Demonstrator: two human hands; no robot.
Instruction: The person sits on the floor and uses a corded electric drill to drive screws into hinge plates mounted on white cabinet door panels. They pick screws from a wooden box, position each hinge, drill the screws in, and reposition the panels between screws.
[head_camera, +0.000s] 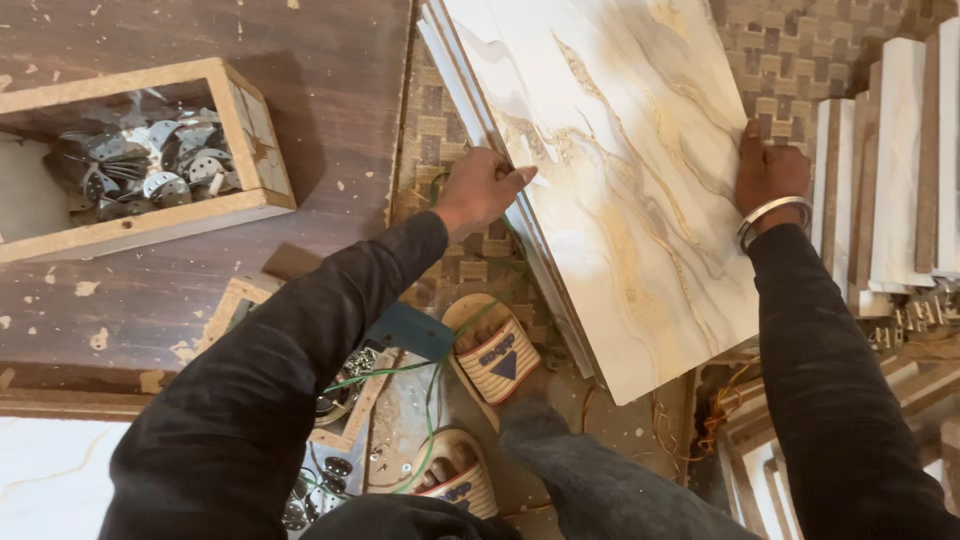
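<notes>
the panel (620, 170), marble-patterned with gold veins, lies tilted across a stack of similar boards, over a woven mat (800, 50). the left hand (483, 190) grips the panel's left edge, fingers curled over it. the right hand (768, 172), with a metal bangle (770, 215) at the wrist, rests on the panel's right edge; its grasp appears to be closed on the edge, though the fingertips are partly hidden. left of the panel, a wooden box (150, 150) holds metal discs. below the panel, two sandals (497, 355) and green wire (400, 372) lie on the floor. right of the panel, white strips (900, 160) stand stacked.
</notes>
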